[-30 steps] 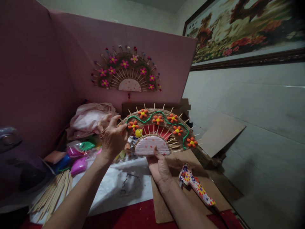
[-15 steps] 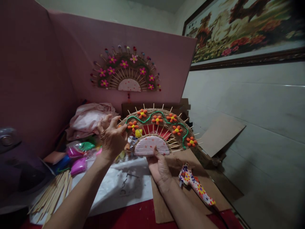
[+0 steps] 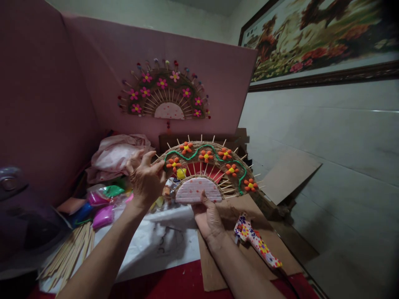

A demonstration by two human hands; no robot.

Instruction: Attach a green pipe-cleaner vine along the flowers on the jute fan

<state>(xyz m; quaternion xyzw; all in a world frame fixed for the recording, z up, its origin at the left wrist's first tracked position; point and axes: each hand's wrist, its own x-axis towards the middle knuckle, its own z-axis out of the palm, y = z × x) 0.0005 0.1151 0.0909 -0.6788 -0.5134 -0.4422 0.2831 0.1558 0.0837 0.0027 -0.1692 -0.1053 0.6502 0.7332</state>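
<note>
I hold up a half-round craft fan (image 3: 205,168) made of skewers and brown twine, with orange flowers, a wavy green cord and a pink dotted centre. My right hand (image 3: 208,218) grips it from below at the pink centre, thumb pressed on the front. My left hand (image 3: 146,178) pinches the fan's left edge beside an orange flower, fingers curled together. A similar finished fan with pink flowers (image 3: 165,93) hangs on the pink board behind.
Bags of coloured clay (image 3: 102,203) and a pink cloth bundle (image 3: 116,155) lie at the left. Bamboo skewers (image 3: 67,253) fan out at the lower left. A dotted glue gun (image 3: 257,243) rests on cardboard (image 3: 218,274). A framed picture (image 3: 318,37) hangs on the right wall.
My left hand's fingers have shifted slightly on the fan's left edge. The fan and my right hand stay where they were.
</note>
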